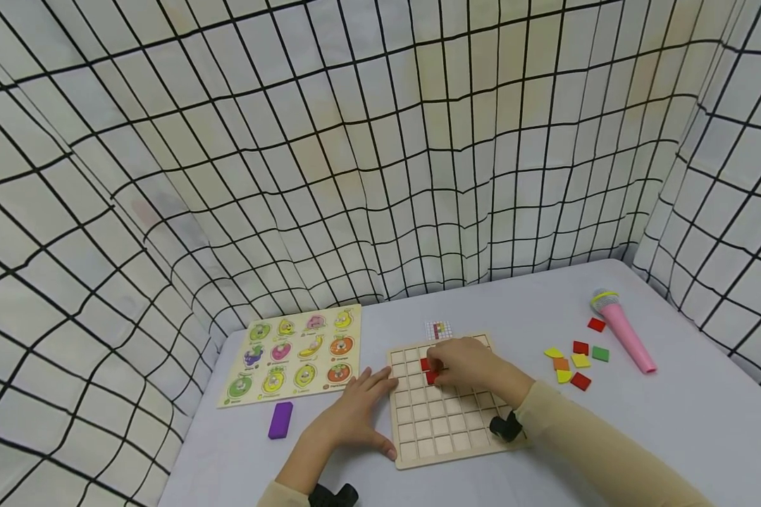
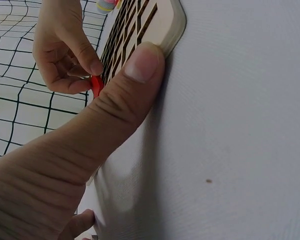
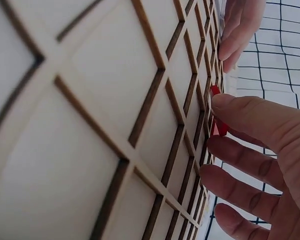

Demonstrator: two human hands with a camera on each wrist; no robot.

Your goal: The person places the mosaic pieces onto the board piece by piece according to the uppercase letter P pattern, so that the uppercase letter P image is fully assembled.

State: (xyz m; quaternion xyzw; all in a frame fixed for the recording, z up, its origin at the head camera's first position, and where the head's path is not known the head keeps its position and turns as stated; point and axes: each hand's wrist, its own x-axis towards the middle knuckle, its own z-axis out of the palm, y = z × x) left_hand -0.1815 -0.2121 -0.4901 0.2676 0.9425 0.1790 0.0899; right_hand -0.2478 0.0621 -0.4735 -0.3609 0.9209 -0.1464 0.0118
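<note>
A wooden grid board (image 1: 423, 428) with square cells lies on the white table. Over its upper part, my right hand (image 1: 472, 365) pinches a small red square tile (image 3: 220, 128) between thumb and fingers; in the left wrist view the red tile (image 2: 96, 86) is at its fingertips. Red shows at two spots beside these fingers in the head view, partly covered by the hand. My left hand (image 1: 353, 414) rests at the board's left edge with fingers spread, and its thumb (image 2: 140, 67) touches the board's rim near a corner.
Behind the board lies a small patterned card (image 1: 439, 330). Loose red, yellow, orange and green tiles (image 1: 580, 360) are scattered to the right, near a pink toy microphone (image 1: 630, 338). A fruit picture board (image 1: 298, 352) and a purple block (image 1: 280, 420) lie left. Black netting stands around the table.
</note>
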